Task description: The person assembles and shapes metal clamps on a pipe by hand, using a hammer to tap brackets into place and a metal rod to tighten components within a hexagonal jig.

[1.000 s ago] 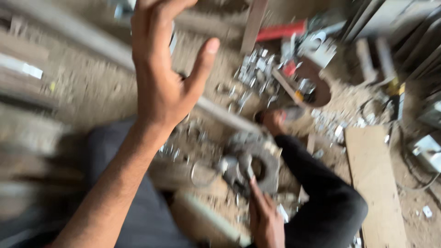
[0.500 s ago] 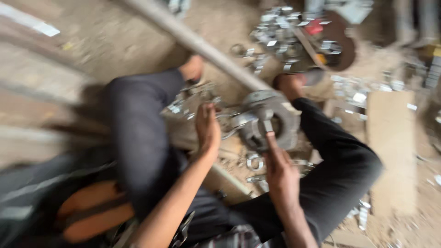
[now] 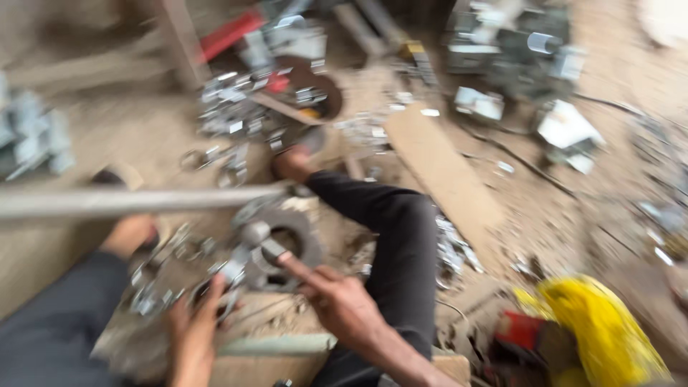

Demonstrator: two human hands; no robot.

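Metal clamp sits pinched in left hand and right hand grip, beside ring.

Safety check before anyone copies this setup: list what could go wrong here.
1. The right hand has fingers at the round grey toothed metal part; they could get pinched.
2. Bare feet sit among scattered small metal pieces; cuts seem possible.
3. The long grey metal bar lies over the legs and might roll.
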